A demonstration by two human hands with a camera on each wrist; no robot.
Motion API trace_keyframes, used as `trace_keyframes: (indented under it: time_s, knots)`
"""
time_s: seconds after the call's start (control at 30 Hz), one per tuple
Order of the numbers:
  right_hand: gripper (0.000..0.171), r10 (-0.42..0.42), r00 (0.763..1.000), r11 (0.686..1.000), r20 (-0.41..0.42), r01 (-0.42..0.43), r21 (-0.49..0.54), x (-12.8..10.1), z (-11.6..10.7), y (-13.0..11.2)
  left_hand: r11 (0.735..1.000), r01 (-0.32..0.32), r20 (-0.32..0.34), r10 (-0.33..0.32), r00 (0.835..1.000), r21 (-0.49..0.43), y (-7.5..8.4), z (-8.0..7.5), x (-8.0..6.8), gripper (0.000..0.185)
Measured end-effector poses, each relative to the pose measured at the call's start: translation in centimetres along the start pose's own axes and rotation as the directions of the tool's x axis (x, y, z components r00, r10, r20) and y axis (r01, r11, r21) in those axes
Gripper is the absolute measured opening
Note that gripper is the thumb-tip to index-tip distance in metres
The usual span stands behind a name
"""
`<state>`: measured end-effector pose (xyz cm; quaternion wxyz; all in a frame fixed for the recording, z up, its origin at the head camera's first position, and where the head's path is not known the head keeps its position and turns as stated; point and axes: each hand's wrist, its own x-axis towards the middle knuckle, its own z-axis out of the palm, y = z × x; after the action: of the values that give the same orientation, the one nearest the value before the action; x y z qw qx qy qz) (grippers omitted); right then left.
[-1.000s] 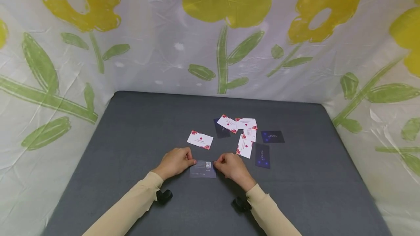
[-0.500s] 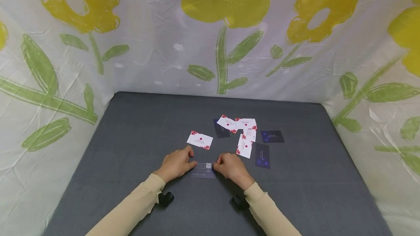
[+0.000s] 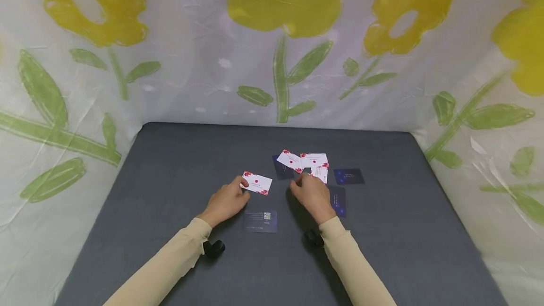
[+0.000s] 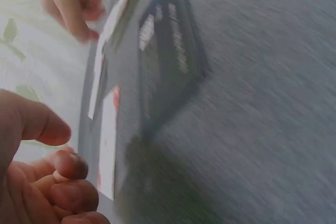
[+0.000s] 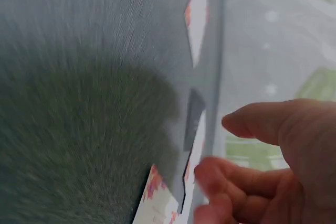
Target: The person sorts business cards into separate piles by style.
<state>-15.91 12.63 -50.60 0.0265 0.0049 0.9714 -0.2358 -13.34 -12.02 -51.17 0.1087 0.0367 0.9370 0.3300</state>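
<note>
Currently, left hand: my left hand has its thumb standing apart from loosely bent fingers, a gap between the tips, and holds nothing.
Lone white card: this white card with red flowers lies flat just at my left fingertips, its left end overlapped by them from above; whether I touch it I cannot tell.
Right hand: my right hand is half spread, thumb clear of the curved fingers, with nothing between them; it hangs over the near side of the card cluster.
Code card: the dark blue card with the square code lies flat in front of me, between my forearms and apart from both hands.
White cluster: beyond my right fingers lie a slanted white card, a level white card and a partly covered white card, close together; my right wrist view also shows a flowered corner card below that hand.
Dark cards: one dark card sits partly under the slanted one, another dark card lies to the right, and a lengthwise dark card is partly hidden by my right hand.
Table: all the cards rest on the grey table.
Backdrop: a pale cloth with yellow flowers rises behind.
Cuffs: my cream sleeves end at the wrists, a black piece below the left.
</note>
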Motion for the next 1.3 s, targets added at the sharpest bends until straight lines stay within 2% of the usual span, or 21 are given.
trace_keyframes:
  time_s: [0.1, 0.17, 0.27, 0.33, 0.57, 0.77, 0.87, 0.97, 1.1, 1.3]
  knots:
    - [0.049, -0.021, 0.998, 0.989, -0.058, 0.012, -0.144, 1.3, 0.9, -0.3, 1.0, -0.016, -0.023, 0.015, 1.0, -0.016, 0.5, 0.0, 0.2, 0.022]
    - [0.061, -0.032, 0.995, 0.979, -0.091, 0.013, -0.203, 1.8, 1.6, -0.6, 1.0, -0.022, -0.022, 0.021, 1.0, -0.021, 0.8, 0.1, 0.3, 0.02]
    - [0.068, -0.076, 0.987, 0.966, -0.14, 0.038, -0.254, 2.5, 2.4, -1.1, 1.0, -0.02, -0.036, 0.02, 0.999, -0.018, 1.1, 0.2, 0.5, 0.018]
    - [0.068, -0.105, 0.983, 0.961, -0.152, 0.061, -0.27, 2.8, 2.8, -1.5, 1.0, -0.016, -0.055, 0.016, 0.998, -0.017, 1.2, 0.2, 0.6, 0.016]
    - [0.058, -0.104, 0.994, 0.961, -0.039, 0.09, -0.263, 3.3, 2.6, -1.8, 0.999, -0.033, -0.059, 0.034, 0.998, 0.011, 1.6, -0.2, 1.9, 0.019]
    - [0.051, -0.141, 0.987, 0.982, 0.08, 0.15, -0.116, 3.6, 2.1, -0.9, 0.988, -0.075, -0.056, 0.083, 0.995, 0.132, 2.3, 0.2, 4.9, 0.033]
    - [0.051, -0.161, 0.977, 0.985, 0.139, 0.169, -0.043, 3.8, 1.9, -0.8, 0.979, -0.076, -0.031, 0.083, 0.996, 0.187, 2.5, 0.4, 6.4, 0.041]
    - [0.052, -0.171, 0.964, 0.984, 0.203, 0.178, -0.017, 3.9, 1.6, -1.0, 0.97, -0.074, 0.01, 0.074, 0.997, 0.232, 2.4, 0.8, 7.8, 0.047]
    - [0.052, -0.172, 0.958, 0.982, 0.229, 0.185, -0.033, 3.9, 1.3, -1.3, 0.961, -0.085, 0.043, 0.076, 0.996, 0.263, 2.4, 1.3, 9.1, 0.049]
    - [0.053, -0.161, 0.967, 0.974, 0.198, 0.189, -0.129, 3.7, 1.1, -1.8, 0.951, -0.11, 0.011, 0.112, 0.994, 0.288, 2.5, 1.8, 9.9, 0.04]
